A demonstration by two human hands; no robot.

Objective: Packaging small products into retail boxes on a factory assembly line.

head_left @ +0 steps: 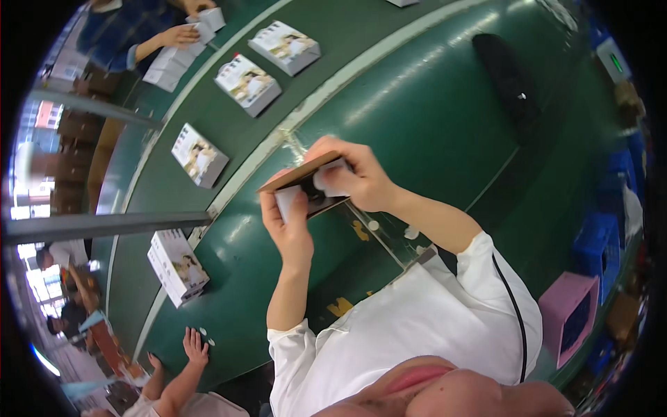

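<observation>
I hold a small open carton [300, 173] above the green table, its brown cardboard flap raised along the far side. My left hand [286, 226] grips the left end, with the thumb against a white side flap and fingers round the outside. At the other end my right hand [361, 177] is wrapped round the carton, its fingers behind the flap and its thumb at the opening. Something dark shows inside the carton, but I cannot make out what it is.
Printed white cartons [200, 154] lie along a green conveyor [156, 208] beyond the table. A stack of cartons [177, 267] sits at the left. A dark elongated item [506, 83] lies far right. Co-workers' hands [196, 345] rest nearby; another person handles cartons. A pink bin [554, 313] stands right.
</observation>
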